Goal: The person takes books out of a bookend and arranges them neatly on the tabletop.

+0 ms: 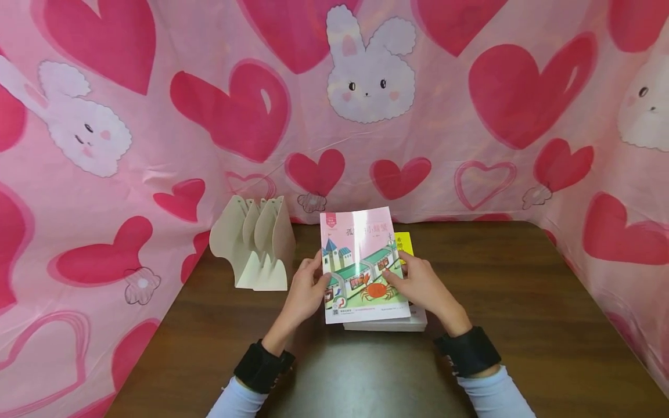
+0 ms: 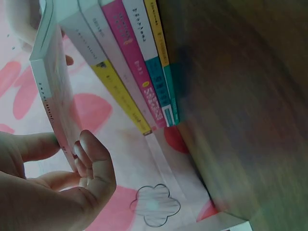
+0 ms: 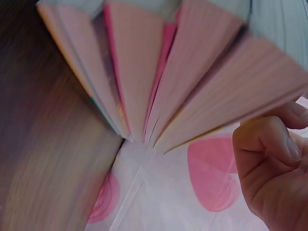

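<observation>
A thin picture book [image 1: 360,267] with a pink cover, a green-roofed building and a red crab is held up between both hands. My left hand [image 1: 306,290] pinches its left edge, with the thumb on the front; the left wrist view shows the book's spine [image 2: 50,103] between thumb and fingers. On the opposite edge, my right hand [image 1: 425,290] grips the book with the thumb over the cover. Below it lies a stack of several books [image 1: 385,327], partly hidden; a yellow cover [image 1: 404,239] peeks out behind. Their coloured spines [image 2: 127,67] show in the left wrist view.
A cream, wavy-sided desk organizer [image 1: 272,232] with upright dividers stands at the back left of the dark wooden table [image 1: 522,313]. A pink curtain [image 1: 439,133] printed with hearts and rabbits hangs along the back and sides.
</observation>
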Demonstrator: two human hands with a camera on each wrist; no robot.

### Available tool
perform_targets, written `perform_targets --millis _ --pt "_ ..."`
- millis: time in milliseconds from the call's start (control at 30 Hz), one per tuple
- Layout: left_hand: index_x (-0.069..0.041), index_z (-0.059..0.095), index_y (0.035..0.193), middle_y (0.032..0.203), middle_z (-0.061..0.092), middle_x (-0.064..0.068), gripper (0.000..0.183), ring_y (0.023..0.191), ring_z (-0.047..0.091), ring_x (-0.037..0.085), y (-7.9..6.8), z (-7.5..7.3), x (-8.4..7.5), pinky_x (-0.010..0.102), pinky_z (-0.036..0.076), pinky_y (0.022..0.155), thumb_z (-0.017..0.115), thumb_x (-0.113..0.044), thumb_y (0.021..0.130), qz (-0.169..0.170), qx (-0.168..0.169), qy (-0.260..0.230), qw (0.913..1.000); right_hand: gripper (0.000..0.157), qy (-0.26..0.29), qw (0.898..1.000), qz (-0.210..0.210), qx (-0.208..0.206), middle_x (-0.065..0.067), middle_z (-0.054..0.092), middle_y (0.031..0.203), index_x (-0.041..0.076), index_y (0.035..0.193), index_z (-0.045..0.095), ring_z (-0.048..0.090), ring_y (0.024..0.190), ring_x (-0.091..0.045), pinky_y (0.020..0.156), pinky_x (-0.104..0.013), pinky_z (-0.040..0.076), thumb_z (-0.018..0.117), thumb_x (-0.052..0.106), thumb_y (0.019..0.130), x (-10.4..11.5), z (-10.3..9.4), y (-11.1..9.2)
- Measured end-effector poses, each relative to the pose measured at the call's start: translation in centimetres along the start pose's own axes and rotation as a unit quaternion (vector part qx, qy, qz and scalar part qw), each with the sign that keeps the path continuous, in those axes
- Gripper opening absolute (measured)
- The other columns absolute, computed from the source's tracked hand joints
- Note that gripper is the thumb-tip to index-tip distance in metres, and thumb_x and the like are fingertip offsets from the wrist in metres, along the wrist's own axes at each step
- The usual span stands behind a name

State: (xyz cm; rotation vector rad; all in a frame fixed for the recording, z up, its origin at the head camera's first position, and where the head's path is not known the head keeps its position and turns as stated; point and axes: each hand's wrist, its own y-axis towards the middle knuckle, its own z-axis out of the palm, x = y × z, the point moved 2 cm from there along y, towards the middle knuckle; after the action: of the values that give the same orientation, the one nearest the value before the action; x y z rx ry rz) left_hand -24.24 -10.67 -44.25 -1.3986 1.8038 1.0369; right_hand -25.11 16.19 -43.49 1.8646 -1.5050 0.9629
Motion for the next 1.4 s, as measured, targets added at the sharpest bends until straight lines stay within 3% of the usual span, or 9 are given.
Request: perform_targets --millis 167,333,767,1167,1400 --pt "0.002 0.04 0.159 0.114 0.056 0.015 0.061 0.093 0.06 0.025 0.4 0.6 0.2 0.031 0.053 0.073 0.065 -0.005 0.103 0.003 0.007 0.001 1.0 0.069 0.002 1.0 -0.002 -0.001 -0.007 0.075 0.098 -0.006 0.151 0.047 0.07 0.08 -0.017 0.07 -0.029 0.059 0.075 0.03 0.099 -0.3 -0.4 -0.1" --pt "0.002 0.042 0.158 0.112 0.057 0.015 0.061 0.092 0.058 0.024 0.9 1.1 0.3 0.031 0.05 0.074 0.066 -0.006 0.102 -0.001 0.018 0.011 0.9998 0.061 -0.022 1.0 0.001 -0.005 -0.005 0.071 0.09 -0.005 0.143 0.054 0.065 0.077 -0.019 0.065 -0.03 0.055 0.075 0.03 0.098 -0.9 -0.8 -0.1" --pt "0.003 0.046 0.155 0.114 0.055 0.011 0.061 0.095 0.055 0.024 2.2 2.3 1.0 0.033 0.049 0.077 0.069 -0.014 0.102 -0.023 0.071 0.045 0.9962 0.047 -0.057 0.998 -0.024 0.013 -0.002 0.072 0.088 -0.007 0.131 0.06 0.066 0.075 -0.015 0.069 -0.034 0.056 0.072 0.026 0.1 -2.1 -1.7 -0.4" --pt "0.004 0.044 0.156 0.114 0.05 0.012 0.062 0.099 0.053 0.025 2.5 3.5 1.3 0.036 0.046 0.078 0.067 -0.018 0.104 -0.037 0.117 0.07 0.9899 0.049 -0.077 0.997 -0.018 0.019 -0.002 0.072 0.09 -0.006 0.132 0.062 0.066 0.077 -0.016 0.071 -0.035 0.055 0.074 0.029 0.099 -2.8 -2.4 -0.6" --pt "0.006 0.042 0.156 0.114 0.048 0.011 0.062 0.1 0.052 0.025 2.6 3.9 1.3 0.035 0.044 0.078 0.066 -0.018 0.105 -0.033 0.129 0.082 0.9877 0.056 -0.092 0.996 -0.012 0.015 0.0 0.069 0.083 -0.006 0.136 0.062 0.06 0.072 -0.018 0.061 -0.035 0.047 0.076 0.03 0.097 -3.1 -2.9 -0.5"
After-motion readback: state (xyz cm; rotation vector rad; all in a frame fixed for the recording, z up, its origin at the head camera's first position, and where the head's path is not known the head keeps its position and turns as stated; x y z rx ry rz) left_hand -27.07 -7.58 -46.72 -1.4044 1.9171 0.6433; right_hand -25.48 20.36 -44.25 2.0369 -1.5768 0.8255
